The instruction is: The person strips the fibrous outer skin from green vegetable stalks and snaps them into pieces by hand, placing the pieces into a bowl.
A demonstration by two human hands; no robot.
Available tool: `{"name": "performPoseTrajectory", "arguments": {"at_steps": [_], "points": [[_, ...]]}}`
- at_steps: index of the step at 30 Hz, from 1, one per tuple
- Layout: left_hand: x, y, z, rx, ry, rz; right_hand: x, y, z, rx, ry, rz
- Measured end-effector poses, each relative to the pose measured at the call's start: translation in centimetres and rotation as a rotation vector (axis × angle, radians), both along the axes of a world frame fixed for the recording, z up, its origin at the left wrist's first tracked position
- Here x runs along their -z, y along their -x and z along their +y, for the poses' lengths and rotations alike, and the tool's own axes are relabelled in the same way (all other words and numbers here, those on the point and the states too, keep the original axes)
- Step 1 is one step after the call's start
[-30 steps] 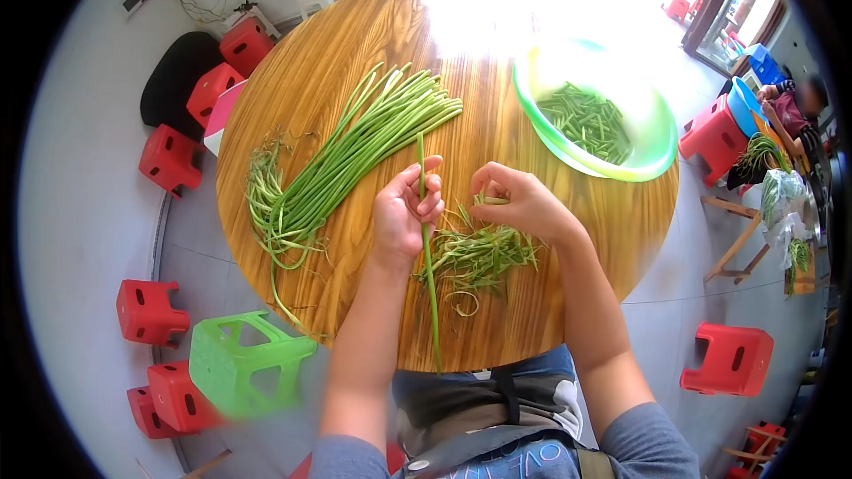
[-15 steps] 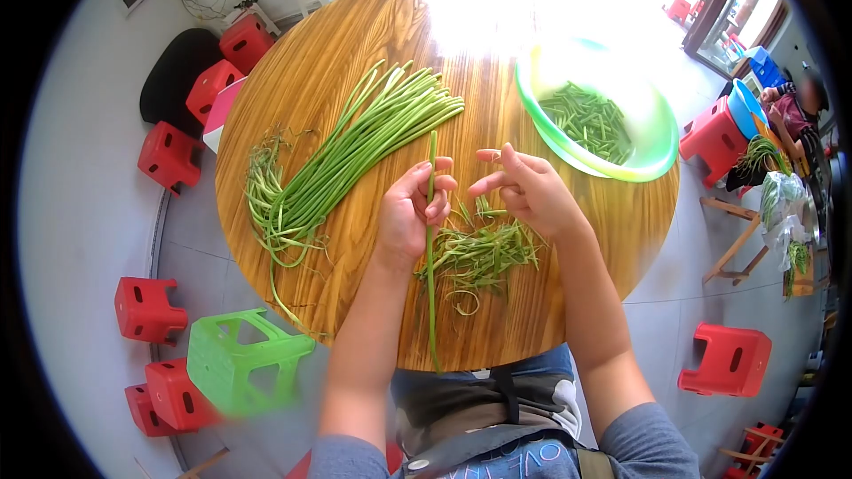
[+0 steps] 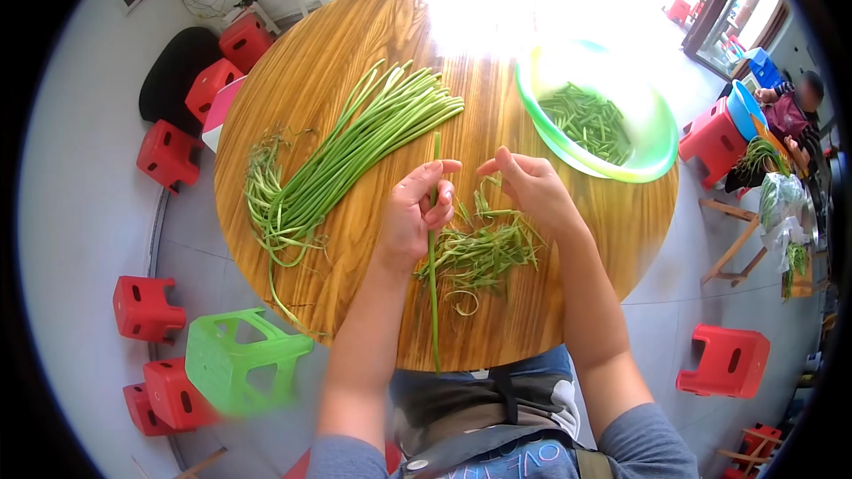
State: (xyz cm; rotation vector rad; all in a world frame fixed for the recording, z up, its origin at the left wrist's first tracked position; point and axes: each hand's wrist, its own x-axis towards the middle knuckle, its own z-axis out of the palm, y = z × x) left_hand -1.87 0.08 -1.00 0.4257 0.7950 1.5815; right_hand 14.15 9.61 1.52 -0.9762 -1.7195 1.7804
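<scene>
My left hand (image 3: 414,213) is closed around one long green garlic scape (image 3: 435,293), held nearly upright with its lower end reaching the table's near edge. My right hand (image 3: 531,191) is just to the right, thumb and forefinger extended and slightly apart, pointing at the scape without touching it. A thin pale scrap shows just below the right fingertips; whether it touches them I cannot tell. Beneath and between both hands lies a heap of trimmed scape tips (image 3: 484,257). Left of my left hand rests a large bunch of whole garlic scapes (image 3: 355,146), with curled, tangled ends towards me.
A green-rimmed bowl (image 3: 652,168) with cut scape pieces (image 3: 586,120) stands at the right of the round wooden table (image 3: 284,80). Red stools and a green stool (image 3: 244,364) surround it. Another person (image 3: 794,115) sits at far right beside a blue basin (image 3: 744,106).
My right thumb and forefinger have come closer together. A thin scrap now shows above the heap of tips. The scape in my left hand has shifted slightly right.
</scene>
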Motion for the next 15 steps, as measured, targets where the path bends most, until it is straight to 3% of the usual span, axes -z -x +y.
{"name": "performPoseTrajectory", "arguments": {"at_steps": [5, 7, 10, 12, 15], "points": [[-0.8, -0.4, -0.1, 0.042, 0.005, 0.064, 1.1, -0.4, 0.5, -0.028, 0.291, 0.413], [0.2, -0.6, 0.1, 0.069, -0.066, 0.285, 1.2, 0.4, 0.1, 0.059, 0.374, 0.468], [0.6, -1.6, 0.1, 0.173, -0.047, 0.238, 1.4, 1.3, -0.6, 0.124, 0.124, 0.307], [0.1, -2.1, -0.1, 0.247, -0.011, 0.121, 1.0, 1.2, -0.8, 0.150, 0.148, 0.276], [-0.1, -2.5, -0.1, 0.245, -0.002, 0.179, 1.1, 0.8, -0.3, 0.157, 0.144, 0.273]]}}
